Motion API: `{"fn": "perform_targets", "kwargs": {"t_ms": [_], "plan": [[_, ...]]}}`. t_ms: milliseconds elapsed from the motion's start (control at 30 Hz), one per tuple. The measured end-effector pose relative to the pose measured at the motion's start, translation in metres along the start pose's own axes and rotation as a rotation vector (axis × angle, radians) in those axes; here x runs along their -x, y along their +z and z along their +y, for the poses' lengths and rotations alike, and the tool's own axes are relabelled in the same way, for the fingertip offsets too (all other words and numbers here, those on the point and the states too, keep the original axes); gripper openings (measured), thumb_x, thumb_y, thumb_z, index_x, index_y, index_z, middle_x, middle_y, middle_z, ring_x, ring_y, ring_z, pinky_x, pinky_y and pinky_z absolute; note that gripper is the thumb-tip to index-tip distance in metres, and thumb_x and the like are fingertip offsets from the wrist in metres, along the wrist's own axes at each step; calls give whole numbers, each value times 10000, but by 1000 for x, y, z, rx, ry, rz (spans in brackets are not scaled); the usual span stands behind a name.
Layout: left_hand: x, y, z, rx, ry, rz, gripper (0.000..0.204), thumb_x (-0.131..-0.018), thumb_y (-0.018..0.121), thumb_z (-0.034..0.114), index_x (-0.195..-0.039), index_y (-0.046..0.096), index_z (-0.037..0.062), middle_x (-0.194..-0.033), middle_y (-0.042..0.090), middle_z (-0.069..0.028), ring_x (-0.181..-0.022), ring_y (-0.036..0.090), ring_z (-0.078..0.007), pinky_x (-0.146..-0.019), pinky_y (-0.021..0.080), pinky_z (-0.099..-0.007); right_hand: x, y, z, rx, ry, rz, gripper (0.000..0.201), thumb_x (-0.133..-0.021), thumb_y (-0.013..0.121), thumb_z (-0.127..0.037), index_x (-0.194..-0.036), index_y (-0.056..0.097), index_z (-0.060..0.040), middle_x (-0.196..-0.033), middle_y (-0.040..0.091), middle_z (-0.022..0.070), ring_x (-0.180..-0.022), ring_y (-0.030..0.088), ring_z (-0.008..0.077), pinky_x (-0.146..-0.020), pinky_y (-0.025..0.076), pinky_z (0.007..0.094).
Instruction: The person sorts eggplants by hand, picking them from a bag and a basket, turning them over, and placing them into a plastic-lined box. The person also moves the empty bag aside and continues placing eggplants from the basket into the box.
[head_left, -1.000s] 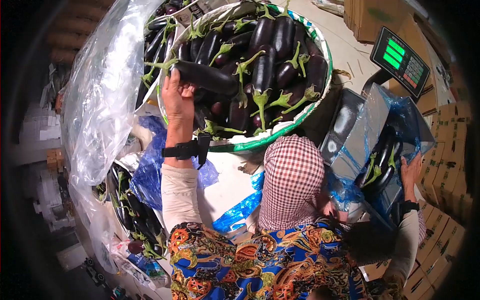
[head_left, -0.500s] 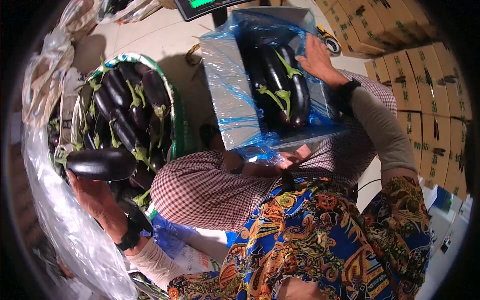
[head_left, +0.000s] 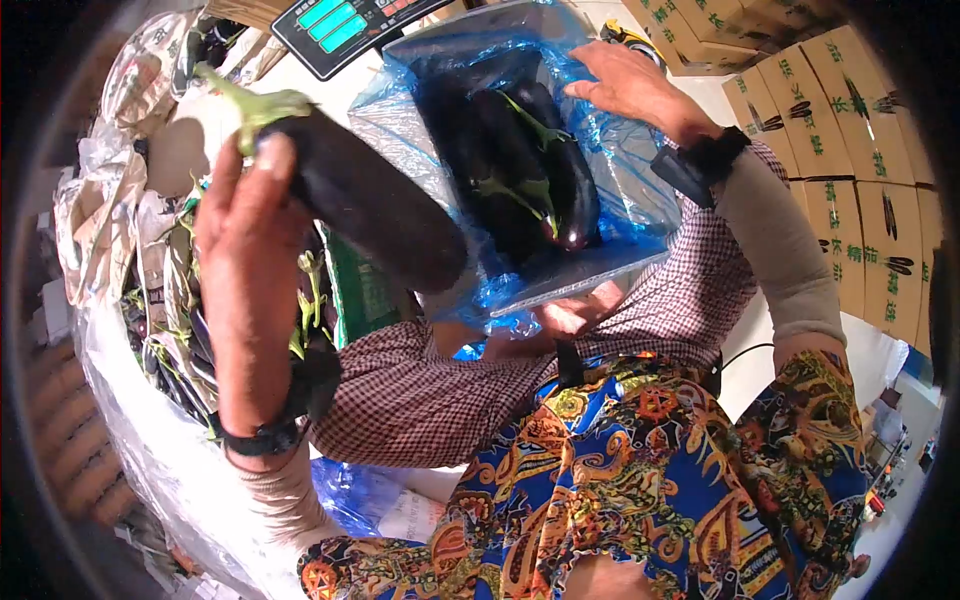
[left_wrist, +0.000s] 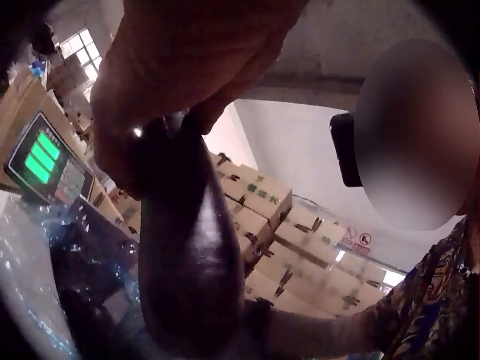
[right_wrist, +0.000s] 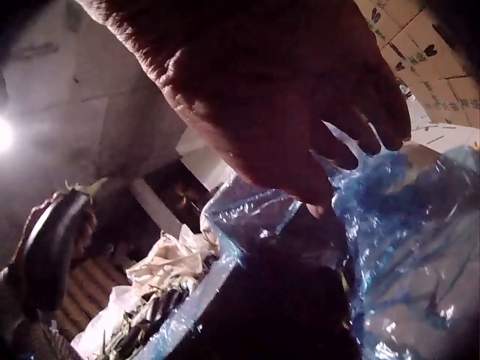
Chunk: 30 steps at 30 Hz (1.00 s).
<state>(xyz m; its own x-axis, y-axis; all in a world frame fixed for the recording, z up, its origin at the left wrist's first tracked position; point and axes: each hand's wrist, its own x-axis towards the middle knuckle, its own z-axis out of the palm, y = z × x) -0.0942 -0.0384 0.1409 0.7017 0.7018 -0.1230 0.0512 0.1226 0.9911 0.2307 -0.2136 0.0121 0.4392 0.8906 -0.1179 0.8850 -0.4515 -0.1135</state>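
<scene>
My left hand (head_left: 250, 220) grips a large dark eggplant (head_left: 370, 200) near its green stem end, with the body slanting down toward the box. The left wrist view shows the eggplant (left_wrist: 191, 262) hanging below the fingers. Several eggplants (head_left: 575, 185) lie in a cardboard box lined with thin blue plastic (head_left: 635, 185). At the box's far right edge my right hand (head_left: 635, 90) rests on the liner, fingers fairly straight and spread. In the right wrist view the plastic (right_wrist: 420, 247) bunches under its fingertips.
A scale display (head_left: 335, 25) glows green behind the box. Partly behind my left arm, a green-rimmed basket (head_left: 365, 290) holds more eggplants. Clear plastic sheeting (head_left: 150, 400) drapes along the left. Printed cartons (head_left: 840, 210) are stacked at the right.
My left hand has carried the eggplant from over the basket up and right toward the lined box. The right hand stays at the box's edge. The head view has swung toward the box.
</scene>
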Motion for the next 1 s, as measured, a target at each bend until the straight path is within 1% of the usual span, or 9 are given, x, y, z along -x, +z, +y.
{"fn": "perform_targets", "kwargs": {"t_ms": [133, 233, 433, 500, 600, 633, 800, 900, 1000], "plan": [[0, 31, -14, -22, -72, -72, 525, -895, 687, 216, -1322, 495, -21, -1118, 643, -63, -982, 600, -130, -857, 459, -268, 21, -23, 12, -200, -142, 312, 523, -928, 588, -405, -1314, 542, -56, -1305, 563, 205, -1205, 542, 361, -1021, 425, 431], [4, 36, -18, -160, -53, -67, 498, -886, 692, 209, -1292, 518, -23, -1124, 650, -88, -1036, 593, -148, -924, 446, -276, 11, -33, 0, -252, 120, 277, 467, -931, 583, -413, -1230, 609, -55, -1207, 626, 196, -1080, 630, 325, -932, 493, 427], [9, 59, -30, -99, 233, -220, 539, -826, 736, 9, -1275, 437, -13, -1195, 602, -142, -1107, 601, -217, -981, 471, -349, 19, -38, -27, -429, -84, 372, 343, -922, 618, -324, -1110, 661, -41, -1019, 693, 164, -878, 695, 283, -777, 556, 376], [6, 63, -44, -241, 402, -250, 543, -784, 772, 21, -1225, 456, -13, -1189, 602, -149, -1087, 619, -213, -948, 495, -356, 19, -33, -31, -461, -125, 338, 318, -903, 637, -294, -1061, 679, -21, -943, 702, 189, -844, 701, 321, -748, 559, 391], [2, 71, -47, -746, 726, -286, 542, -717, 775, -6, -1191, 513, 29, -1135, 599, -159, -1020, 634, -319, -860, 519, -377, 19, -28, -35, -505, -114, 226, 311, -891, 644, -262, -1050, 672, 4, -937, 700, 205, -854, 699, 325, -754, 550, 396], [1, 76, -51, -715, 780, -311, 549, -700, 751, -28, -1198, 533, 54, -1138, 575, -173, -1030, 603, -369, -828, 523, -391, 19, -27, -35, -499, -117, 198, 319, -897, 639, -262, -1064, 662, 8, -948, 696, 196, -862, 697, 307, -745, 546, 387], [-4, 83, -73, -853, 914, -516, 470, -727, 663, -2, -1171, 570, 121, -1157, 549, -174, -1019, 573, -370, -831, 485, -428, 20, -24, -40, -479, -93, 178, 326, -867, 655, -268, -1031, 672, 14, -907, 704, 215, -866, 693, 347, -787, 535, 417], [-4, 83, -78, -918, 972, -537, 392, -745, 656, 36, -1120, 570, 114, -1161, 552, -168, -1023, 577, -354, -813, 481, -421, 24, -26, -38, -521, -117, 63, 363, -873, 652, -302, -1058, 662, 10, -924, 701, 215, -876, 689, 349, -785, 529, 421], [-2, 79, -72, -823, 885, -456, 425, -726, 671, 24, -1130, 563, 101, -1147, 562, -162, -1015, 582, -356, -830, 483, -425, 24, -22, -49, -609, -46, -186, 383, -881, 647, -338, -1072, 662, -6, -957, 693, 220, -906, 683, 346, -786, 527, 422]]}}
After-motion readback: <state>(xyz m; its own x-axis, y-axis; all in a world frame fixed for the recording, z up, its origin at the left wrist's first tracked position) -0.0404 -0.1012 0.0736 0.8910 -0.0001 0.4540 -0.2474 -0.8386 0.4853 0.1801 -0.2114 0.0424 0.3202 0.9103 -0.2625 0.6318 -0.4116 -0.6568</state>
